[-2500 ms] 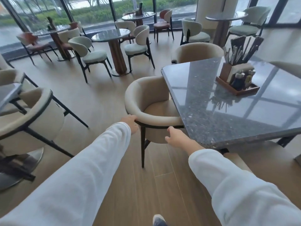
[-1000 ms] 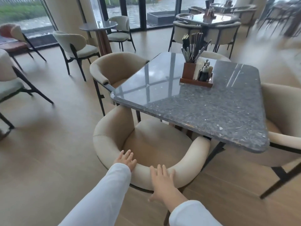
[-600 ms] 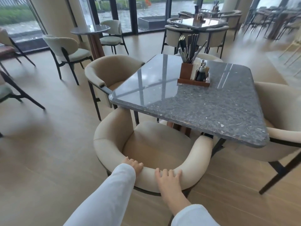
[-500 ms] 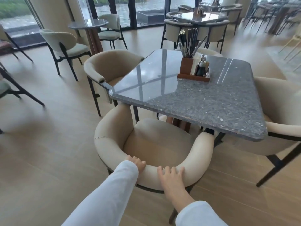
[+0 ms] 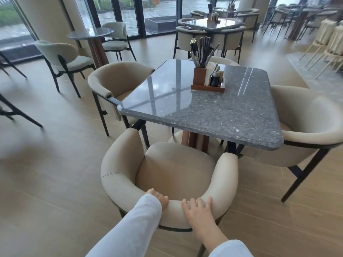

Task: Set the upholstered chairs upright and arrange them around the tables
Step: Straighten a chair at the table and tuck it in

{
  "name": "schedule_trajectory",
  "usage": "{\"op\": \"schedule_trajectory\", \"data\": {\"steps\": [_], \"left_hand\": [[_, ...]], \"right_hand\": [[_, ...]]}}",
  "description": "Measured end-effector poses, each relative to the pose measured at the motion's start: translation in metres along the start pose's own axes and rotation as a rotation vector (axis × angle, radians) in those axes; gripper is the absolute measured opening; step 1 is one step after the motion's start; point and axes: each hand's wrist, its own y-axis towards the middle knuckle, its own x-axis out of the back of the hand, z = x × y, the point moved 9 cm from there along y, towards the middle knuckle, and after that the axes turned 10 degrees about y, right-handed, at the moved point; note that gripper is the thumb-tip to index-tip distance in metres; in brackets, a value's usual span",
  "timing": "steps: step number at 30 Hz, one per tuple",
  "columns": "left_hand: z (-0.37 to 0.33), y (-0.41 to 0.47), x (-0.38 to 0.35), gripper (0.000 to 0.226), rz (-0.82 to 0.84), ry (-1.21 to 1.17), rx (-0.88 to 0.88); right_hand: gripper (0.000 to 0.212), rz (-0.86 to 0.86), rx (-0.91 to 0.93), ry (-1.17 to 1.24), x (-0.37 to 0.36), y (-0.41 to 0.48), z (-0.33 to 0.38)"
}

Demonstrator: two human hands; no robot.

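Observation:
A beige upholstered tub chair (image 5: 176, 169) stands upright right in front of me, its open side facing the grey stone table (image 5: 222, 117). Its arm tips reach the table's near edge. My left hand (image 5: 160, 198) grips the top of the curved backrest, fingers curled over the rim and mostly hidden by my white sleeve. My right hand (image 5: 198, 210) lies flat on the backrest beside it, fingers spread. Two matching chairs, one on the left (image 5: 118, 78) and one on the right (image 5: 306, 112), stand upright at the table's sides. A third chair back (image 5: 224, 60) shows behind the table.
A wooden caddy (image 5: 207, 80) with cutlery and shakers stands on the table. A round table (image 5: 91, 33) with green chairs is at the back left, another square table (image 5: 213, 24) with chairs behind. Open wooden floor lies to my left.
I have come round from the chair's side to behind its back. Both hands shifted to the top of the backrest, and my left fingers have curled over its rim.

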Motion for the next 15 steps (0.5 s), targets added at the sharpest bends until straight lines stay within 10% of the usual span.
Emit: {"op": "schedule_trajectory", "data": {"steps": [15], "left_hand": [[0.008,-0.034,-0.008,0.083,0.050,-0.268,0.022]], "right_hand": [[0.094,0.147,0.055,0.031,0.014,-0.012,0.000]]}}
